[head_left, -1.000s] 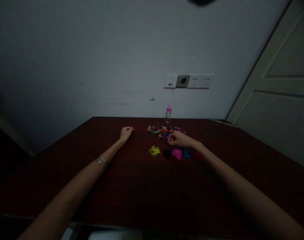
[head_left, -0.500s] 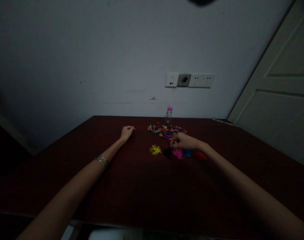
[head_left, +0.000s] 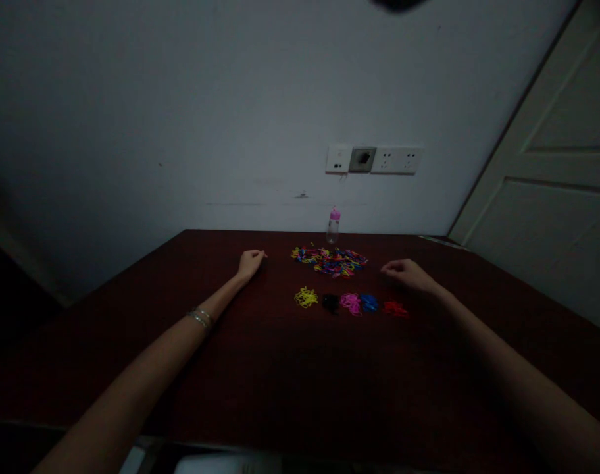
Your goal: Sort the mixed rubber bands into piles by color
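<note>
Several small rubber-band-like loops lie on the dark red table (head_left: 280,368). A mixed-colour pile (head_left: 335,261) spreads near the back. In front of it, from left to right, are a yellow pile (head_left: 306,297), a black pile (head_left: 331,303), a pink pile (head_left: 350,303), a blue pile (head_left: 369,303) and a red pile (head_left: 395,309). My left hand (head_left: 251,263) rests closed on the table, left of the mixed pile; what it may hold is too small to name. To the right of that pile my right hand (head_left: 407,273) is closed, its fingertips dim.
A clear bottle with a pink cap (head_left: 333,226) stands behind the mixed pile, near the wall. Sockets (head_left: 374,160) are on the wall above. A pale door (head_left: 551,171) is at the right. Below the table's front edge, a white object (head_left: 211,463) partly shows.
My right hand has moved right, from over the black and pink piles to beside the mixed pile. The black, blue and red piles now show fully. My left hand has stayed in place.
</note>
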Demonstrator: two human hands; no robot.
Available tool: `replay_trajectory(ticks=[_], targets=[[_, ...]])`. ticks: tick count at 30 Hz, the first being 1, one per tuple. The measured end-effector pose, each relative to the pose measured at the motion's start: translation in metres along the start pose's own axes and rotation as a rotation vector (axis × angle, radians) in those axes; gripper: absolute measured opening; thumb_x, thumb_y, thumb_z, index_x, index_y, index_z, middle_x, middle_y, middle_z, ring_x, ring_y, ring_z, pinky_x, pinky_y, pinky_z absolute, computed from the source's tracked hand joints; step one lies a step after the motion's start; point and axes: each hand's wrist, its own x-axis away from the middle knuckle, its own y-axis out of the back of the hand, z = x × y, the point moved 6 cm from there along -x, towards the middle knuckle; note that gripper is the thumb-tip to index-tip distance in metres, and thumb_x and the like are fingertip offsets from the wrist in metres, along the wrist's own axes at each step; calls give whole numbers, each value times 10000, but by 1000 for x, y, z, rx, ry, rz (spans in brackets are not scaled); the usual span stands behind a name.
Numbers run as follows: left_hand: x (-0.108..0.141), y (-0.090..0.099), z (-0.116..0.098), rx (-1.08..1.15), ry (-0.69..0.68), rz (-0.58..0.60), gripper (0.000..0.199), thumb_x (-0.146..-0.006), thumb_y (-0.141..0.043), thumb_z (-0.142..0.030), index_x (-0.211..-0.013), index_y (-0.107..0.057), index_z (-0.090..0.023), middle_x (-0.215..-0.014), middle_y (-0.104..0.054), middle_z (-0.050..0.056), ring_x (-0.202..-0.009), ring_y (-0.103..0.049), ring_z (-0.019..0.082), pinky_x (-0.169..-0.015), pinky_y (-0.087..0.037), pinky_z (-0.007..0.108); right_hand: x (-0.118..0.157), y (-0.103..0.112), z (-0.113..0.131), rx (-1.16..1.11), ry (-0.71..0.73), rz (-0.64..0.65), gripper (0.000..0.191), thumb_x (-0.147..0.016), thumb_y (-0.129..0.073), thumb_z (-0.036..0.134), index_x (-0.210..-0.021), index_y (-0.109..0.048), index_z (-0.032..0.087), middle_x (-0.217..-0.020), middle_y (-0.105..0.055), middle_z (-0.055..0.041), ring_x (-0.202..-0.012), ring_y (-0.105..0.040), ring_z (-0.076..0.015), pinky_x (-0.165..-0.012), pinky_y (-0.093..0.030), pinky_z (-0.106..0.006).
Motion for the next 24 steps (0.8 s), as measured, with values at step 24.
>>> replay_trajectory(ticks=[24], targets=[[1,-48,-51,-319,-299,312,276,-714,-539,-334,-837,-714,-160,-753,-665,54,-720,-577,173,-677,-417,248,15,14,-29,53,-82,-332,336,-673,-518,406,-792,-687,141,-664,-666,-52,-611,-580,-178,-567,-410,-268]])
